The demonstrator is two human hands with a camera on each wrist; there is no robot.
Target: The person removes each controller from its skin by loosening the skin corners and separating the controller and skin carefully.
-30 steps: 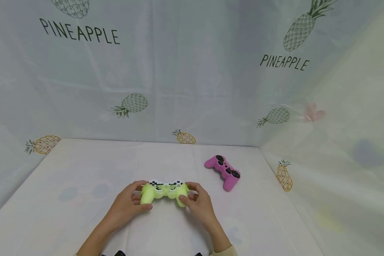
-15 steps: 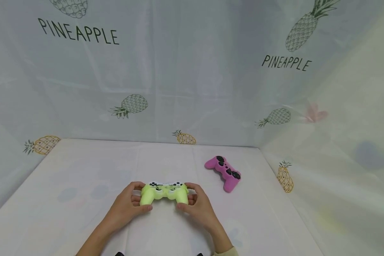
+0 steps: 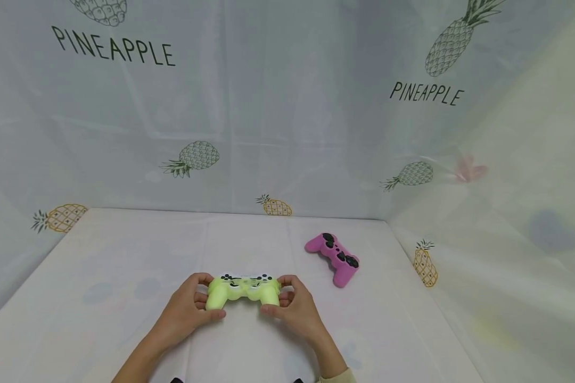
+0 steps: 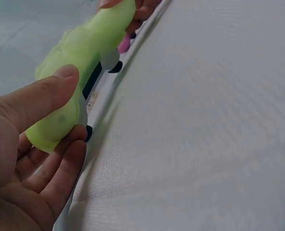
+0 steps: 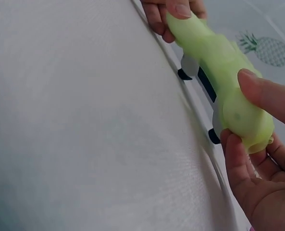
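Note:
Both hands hold a white game controller in a translucent yellow-green silicone cover. My left hand grips its left end, thumb at the bottom of the handle and fingers behind. The other end is held by my right hand in the same way. In the left wrist view, the cover wraps the handles, while a dark strip and black triggers show on the uncovered side. The right wrist view shows the thumb pressing on the cover, with fingertips underneath near a black trigger.
A pink game controller with black buttons lies slanted on the white-covered table, behind and right of the hands. Pineapple-print sheeting rises at the back and along both sides.
My right thumb has slid down from the face of the right handle to its lower end. The hands and controller otherwise stay nearly in place, and the whole view shifts slightly.

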